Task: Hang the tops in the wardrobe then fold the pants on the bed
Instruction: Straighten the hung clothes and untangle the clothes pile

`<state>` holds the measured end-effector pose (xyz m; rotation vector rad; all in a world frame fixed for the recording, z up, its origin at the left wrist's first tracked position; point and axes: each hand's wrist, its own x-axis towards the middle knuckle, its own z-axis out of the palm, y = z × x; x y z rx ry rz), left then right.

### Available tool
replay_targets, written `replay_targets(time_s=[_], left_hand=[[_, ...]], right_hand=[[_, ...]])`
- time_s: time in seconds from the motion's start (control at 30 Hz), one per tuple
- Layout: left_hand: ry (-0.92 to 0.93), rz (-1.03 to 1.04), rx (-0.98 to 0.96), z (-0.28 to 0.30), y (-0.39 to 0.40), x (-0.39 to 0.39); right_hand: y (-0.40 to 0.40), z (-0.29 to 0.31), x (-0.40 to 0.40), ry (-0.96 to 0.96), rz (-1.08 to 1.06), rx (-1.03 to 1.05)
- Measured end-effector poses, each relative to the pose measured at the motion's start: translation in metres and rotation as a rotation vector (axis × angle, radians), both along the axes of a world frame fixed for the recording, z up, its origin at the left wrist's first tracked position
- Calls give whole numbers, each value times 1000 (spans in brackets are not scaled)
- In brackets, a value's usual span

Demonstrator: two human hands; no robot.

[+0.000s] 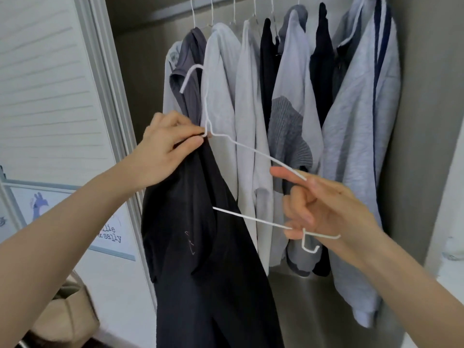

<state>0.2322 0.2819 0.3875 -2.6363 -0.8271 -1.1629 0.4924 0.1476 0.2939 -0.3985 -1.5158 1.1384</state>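
Note:
A white wire hanger [251, 150] is held in front of the open wardrobe, its hook pointing up. My left hand [165, 149] pinches the neck of a black top [211, 259] against the hanger just below the hook, and the top hangs down over the hanger's left half. My right hand [324, 212] grips the hanger's bare right end, fingers around the upper and lower wires. Behind them, several grey, white and dark tops [251, 96] hang on the wardrobe rail [175, 11].
A white louvred wardrobe door [50, 84] stands open at the left, with a printed poster [110, 232] below it. A beige bag [65, 315] sits at the lower left. The wardrobe's grey side wall [426, 121] closes the right.

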Motion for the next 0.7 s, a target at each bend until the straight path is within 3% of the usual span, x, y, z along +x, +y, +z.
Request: replay_targets(time_s=[0.07,0.2,0.33,0.47,0.6,0.7], left_hand=[[9,-48,-54,-3,-2,-2],[-244,-212,-169,-23,-9,4],[-412,-205,-230,-36,-14,14],[-371,-166,-186,-40,-21,12],[-323,-149,-211,-44,-30,6],[-307,-127,-200,-47,-35,0]], right_hand=[[-2,3,0,4,111,-14],[2,7,-5,89,468,-159],[21,-15,-36,98,243,-295],[38,-41,-64,74,175,-344],[45,-57,-86,-383,-155,-245],[42,-64,-102,-734,-258,-113]])
